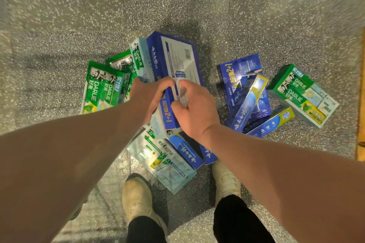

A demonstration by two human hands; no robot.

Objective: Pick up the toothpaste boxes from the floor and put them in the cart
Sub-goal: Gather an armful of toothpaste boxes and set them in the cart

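Head view, looking straight down. Both hands meet mid-frame on a large blue 2+1 box [173, 59], a toothpaste multipack lying barcode side up, tilted away from the person. A pale blue Darlie box [141, 59] lies against its left side and looks carried with it.

The left hand [147, 96] curls its fingers over the near-left edge of the large blue 2+1 box, a tight wrap. The right hand [194, 108] pinches the same box's near end between thumb and forefinger, a narrow grip. Something grey and blurred sits between those fingers; can't tell what.

So the box runs forward from both grips, most of its length beyond the fingertips.

More boxes lie on the speckled floor [217, 6]:
- Left: two green Darlie boxes [100, 89], overlapping.
- Right: a blue 2+1 pack [241, 73], with a slim blue box [246, 104] across it.
- Just beside those: a blue-and-yellow slim box [270, 122] and a green Darlie multipack [302, 94].
- Under the forearms, near the feet: a pale Darlie pack [164, 165] and a slim blue carton [185, 150].

The left shoe [136, 197] and right shoe [225, 179] stand just behind that pile.
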